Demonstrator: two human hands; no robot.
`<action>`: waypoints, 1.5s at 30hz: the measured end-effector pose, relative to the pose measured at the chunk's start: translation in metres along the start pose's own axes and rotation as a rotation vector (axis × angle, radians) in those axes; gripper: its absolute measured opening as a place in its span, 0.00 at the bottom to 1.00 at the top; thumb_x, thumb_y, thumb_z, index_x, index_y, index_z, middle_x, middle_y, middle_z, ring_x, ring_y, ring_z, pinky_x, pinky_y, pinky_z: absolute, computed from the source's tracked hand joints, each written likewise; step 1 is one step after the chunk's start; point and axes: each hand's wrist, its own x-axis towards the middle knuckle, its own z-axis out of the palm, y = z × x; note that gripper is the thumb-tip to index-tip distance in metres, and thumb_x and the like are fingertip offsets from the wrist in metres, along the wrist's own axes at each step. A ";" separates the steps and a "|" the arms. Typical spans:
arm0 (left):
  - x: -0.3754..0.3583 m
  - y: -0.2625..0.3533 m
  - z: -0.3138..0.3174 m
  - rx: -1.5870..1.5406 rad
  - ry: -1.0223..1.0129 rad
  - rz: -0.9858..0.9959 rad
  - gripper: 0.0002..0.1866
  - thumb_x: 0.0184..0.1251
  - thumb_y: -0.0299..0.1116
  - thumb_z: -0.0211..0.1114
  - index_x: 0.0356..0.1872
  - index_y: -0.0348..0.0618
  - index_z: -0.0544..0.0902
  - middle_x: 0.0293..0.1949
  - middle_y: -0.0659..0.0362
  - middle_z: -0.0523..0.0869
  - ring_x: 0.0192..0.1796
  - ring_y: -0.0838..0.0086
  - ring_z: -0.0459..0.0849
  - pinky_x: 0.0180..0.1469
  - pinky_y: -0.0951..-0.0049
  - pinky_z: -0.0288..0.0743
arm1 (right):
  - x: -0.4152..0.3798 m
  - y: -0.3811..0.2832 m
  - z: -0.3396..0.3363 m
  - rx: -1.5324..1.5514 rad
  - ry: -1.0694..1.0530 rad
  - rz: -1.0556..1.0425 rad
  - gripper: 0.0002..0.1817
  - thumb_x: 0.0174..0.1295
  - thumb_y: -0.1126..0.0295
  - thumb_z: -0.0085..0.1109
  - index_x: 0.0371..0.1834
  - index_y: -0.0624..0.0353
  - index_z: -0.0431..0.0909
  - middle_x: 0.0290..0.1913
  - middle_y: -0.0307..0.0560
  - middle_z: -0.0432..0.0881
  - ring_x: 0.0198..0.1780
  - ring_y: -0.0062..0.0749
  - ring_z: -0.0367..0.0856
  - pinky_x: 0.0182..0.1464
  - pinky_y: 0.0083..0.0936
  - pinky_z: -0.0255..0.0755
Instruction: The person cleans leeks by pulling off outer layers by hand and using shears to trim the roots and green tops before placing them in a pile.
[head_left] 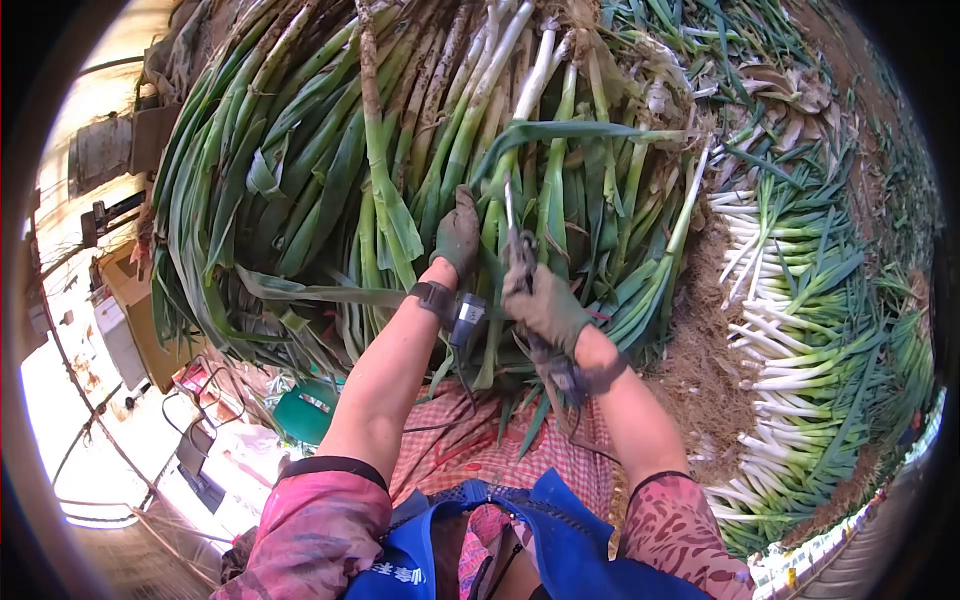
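Note:
A large heap of long green onions with soil on their stalks lies in front of me. My left hand, in a dark green glove, rests against the leaves at the heap's middle, its fingers together; what they hold, if anything, is hidden. My right hand, also gloved, is wrapped round the dark handle of a tool. The tool's thin metal tip points away from me, among the stalks just right of my left hand. A loose green leaf lies across the stalks beyond the tip.
Cleaned onions with white stems lie in a long row on the right, beside brown roots and soil. A green plastic container is at lower left, near cables. Cardboard boxes stand on the left. A checked cloth covers my lap.

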 end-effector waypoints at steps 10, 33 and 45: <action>-0.032 -0.015 0.011 0.018 -0.260 0.247 0.29 0.70 0.52 0.67 0.56 0.33 0.81 0.43 0.55 0.88 0.42 0.75 0.82 0.47 0.71 0.77 | 0.077 -0.025 -0.048 0.033 0.187 -0.139 0.19 0.56 0.59 0.67 0.44 0.62 0.82 0.35 0.53 0.85 0.37 0.39 0.87 0.42 0.33 0.79; -0.052 -0.006 0.008 -0.456 -0.369 -0.014 0.21 0.74 0.45 0.62 0.56 0.38 0.81 0.46 0.61 0.85 0.47 0.78 0.82 0.54 0.73 0.77 | -0.012 -0.005 -0.052 0.020 -0.107 0.047 0.24 0.58 0.66 0.66 0.58 0.61 0.77 0.39 0.39 0.82 0.42 0.23 0.81 0.47 0.27 0.76; -0.084 0.062 0.146 0.490 -0.337 0.631 0.33 0.71 0.53 0.62 0.70 0.42 0.73 0.75 0.42 0.68 0.76 0.49 0.66 0.75 0.50 0.62 | -0.058 -0.007 -0.135 -0.050 0.378 0.071 0.13 0.60 0.71 0.64 0.46 0.61 0.75 0.38 0.35 0.78 0.38 0.22 0.76 0.43 0.24 0.73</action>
